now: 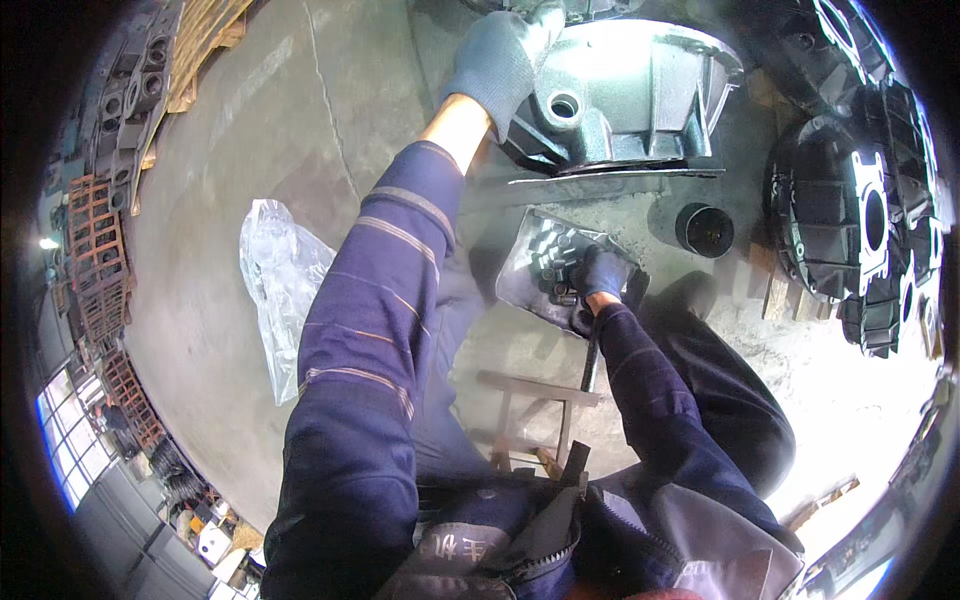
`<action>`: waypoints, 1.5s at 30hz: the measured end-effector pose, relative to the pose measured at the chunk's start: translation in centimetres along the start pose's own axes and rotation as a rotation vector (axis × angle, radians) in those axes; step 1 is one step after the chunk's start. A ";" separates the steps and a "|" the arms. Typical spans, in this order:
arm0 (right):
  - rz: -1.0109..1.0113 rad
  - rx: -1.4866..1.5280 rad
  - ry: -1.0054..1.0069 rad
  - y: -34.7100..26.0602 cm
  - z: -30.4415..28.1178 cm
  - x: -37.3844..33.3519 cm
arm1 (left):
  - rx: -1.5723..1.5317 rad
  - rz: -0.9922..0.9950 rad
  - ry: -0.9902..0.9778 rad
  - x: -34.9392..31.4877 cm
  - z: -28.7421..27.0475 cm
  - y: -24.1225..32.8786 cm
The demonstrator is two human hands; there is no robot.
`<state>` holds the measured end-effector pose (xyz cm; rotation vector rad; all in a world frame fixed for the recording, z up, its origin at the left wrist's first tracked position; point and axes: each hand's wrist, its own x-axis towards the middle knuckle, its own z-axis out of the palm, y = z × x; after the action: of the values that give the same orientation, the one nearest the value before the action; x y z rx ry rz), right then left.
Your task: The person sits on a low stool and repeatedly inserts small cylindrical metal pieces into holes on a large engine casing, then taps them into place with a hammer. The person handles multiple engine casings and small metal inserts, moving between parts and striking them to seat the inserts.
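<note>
A large bell-shaped metal housing (640, 90), glossy and dark with a round port, stands on the floor ahead of me. My left hand (497, 65), in a dark glove, is closed over its left upper edge; glare washes out the fingertips. Nearer to me lies a shallow metal tray (520, 275) with small dark cylindrical parts (558, 262) in it. My right hand (605, 272), gloved too, reaches down into the tray's right side among these parts. Its fingers are hidden, so whether they grip a part does not show.
A black round cup-like piece (705, 230) stands right of the tray. More dark housings (830, 210) are stacked at the right, on wooden pieces. Clear plastic sheeting (280, 290) lies on the floor at left. A small metal-framed stand (535, 388) is between my legs.
</note>
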<state>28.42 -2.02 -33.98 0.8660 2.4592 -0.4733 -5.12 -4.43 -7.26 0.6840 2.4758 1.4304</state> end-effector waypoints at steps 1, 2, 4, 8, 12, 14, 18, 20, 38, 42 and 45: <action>-0.021 -0.029 0.070 0.2 0.0 -0.2 | -0.138 -0.002 -0.001 0.1 0.2 -0.4; -0.007 -0.065 0.060 0.1 0.1 -0.2 | -0.273 -0.012 -0.004 0.1 0.5 -0.8; 0.017 0.141 0.079 0.1 -0.1 -0.4 | 0.218 0.045 -0.082 0.8 0.2 -2.0; 0.072 0.185 -0.038 -0.4 -1.4 -0.5 | 0.570 0.511 0.041 2.2 0.3 -3.1; 0.070 0.168 -0.027 -0.9 -3.3 -0.6 | 0.240 0.098 0.010 2.0 0.3 -2.5; 0.051 0.237 -0.042 -0.9 -4.2 -1.1 | 0.133 0.100 0.029 1.5 0.1 -2.0; -0.039 0.576 -0.041 -0.6 -7.8 -2.6 | 0.362 0.142 -0.011 0.6 -0.7 -0.6; -0.108 0.817 -0.022 -0.4 -11.3 -3.4 | 0.514 0.280 -0.053 0.3 -1.5 0.8; -0.651 1.025 0.449 -2.4 -39.7 -17.6 | -0.849 -0.174 -0.421 -18.5 -4.6 16.8; -0.558 0.956 0.525 -2.4 -39.2 -16.4 | -0.985 -0.271 -0.427 -18.3 -4.2 16.9; -0.523 1.014 0.498 -2.3 -39.2 -15.7 | -1.002 -0.305 -0.375 -17.7 -3.2 16.7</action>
<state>24.70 6.92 7.16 0.7016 2.8454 -2.0124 13.85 -8.41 7.70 0.2858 1.2488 1.8936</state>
